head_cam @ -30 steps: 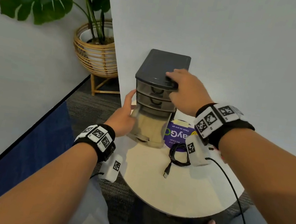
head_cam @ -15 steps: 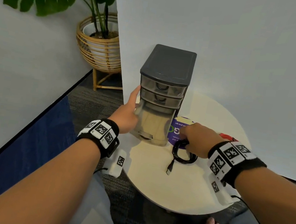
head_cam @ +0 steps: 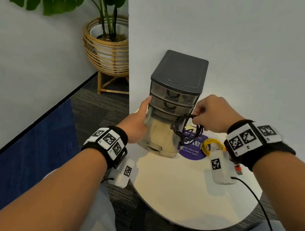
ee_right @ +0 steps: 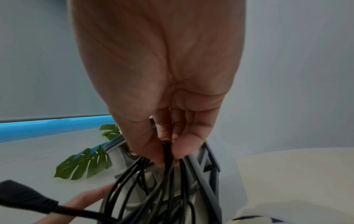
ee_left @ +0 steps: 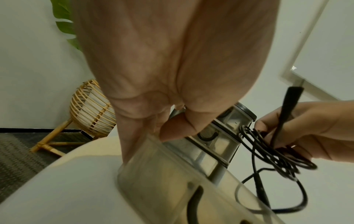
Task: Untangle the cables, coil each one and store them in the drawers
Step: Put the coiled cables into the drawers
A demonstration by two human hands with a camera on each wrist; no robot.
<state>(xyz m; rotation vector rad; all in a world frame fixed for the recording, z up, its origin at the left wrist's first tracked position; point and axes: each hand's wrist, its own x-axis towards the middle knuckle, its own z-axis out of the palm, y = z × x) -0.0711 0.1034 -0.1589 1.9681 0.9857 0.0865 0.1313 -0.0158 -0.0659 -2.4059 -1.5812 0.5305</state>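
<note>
A small drawer unit (head_cam: 180, 70) with a dark grey top stands at the back of the round table (head_cam: 185, 195). Its clear bottom drawer (head_cam: 160, 136) is pulled out. My left hand (head_cam: 137, 121) pinches that drawer's left wall (ee_left: 153, 151), thumb inside and fingers outside. My right hand (head_cam: 211, 114) pinches a coiled black cable (head_cam: 185, 128) in the air over the drawer's right side. The coil hangs below the fingers (ee_right: 153, 189), and one plug end (ee_left: 293, 94) sticks up. A yellow coiled cable (head_cam: 210, 145) lies on the table right of the drawer.
A purple round sticker (head_cam: 193, 151) lies under the cables. A red connector (head_cam: 238, 168) shows beside my right wrist. A white wall panel (head_cam: 238, 39) stands close behind the unit. A potted plant in a wicker basket (head_cam: 106, 49) stands on the floor to the left.
My right hand left the top of the unit, took the black coil off the table and lifted it up beside the open drawer. The left hand stayed on the drawer.
</note>
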